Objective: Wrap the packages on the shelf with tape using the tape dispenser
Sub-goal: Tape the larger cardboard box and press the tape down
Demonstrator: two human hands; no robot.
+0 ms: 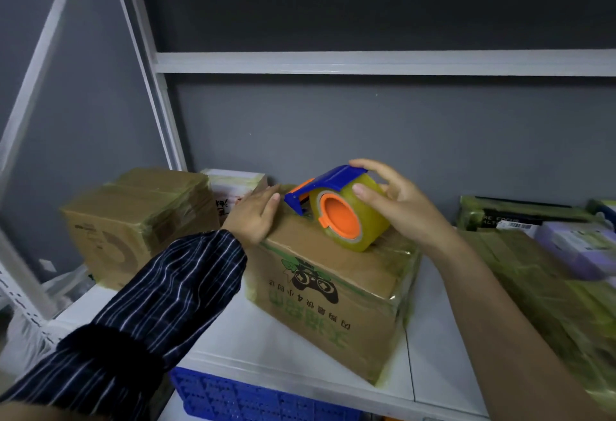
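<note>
Two hands on one box (pixel 333 287): left hand (pixel 256 214) flat, right hand (pixel 400 207) grasping the tape dispenser (pixel 340 210).
Risk: box may slide under pull, skewing the wrap.

Dim, soft, edge-warped wide-angle view

Dark navy sleeve (pixel 160 290) with thin white check lines, reaching wrist of left hand (pixel 255 217); black gathered band (pixel 110 344) near elbow.
</note>
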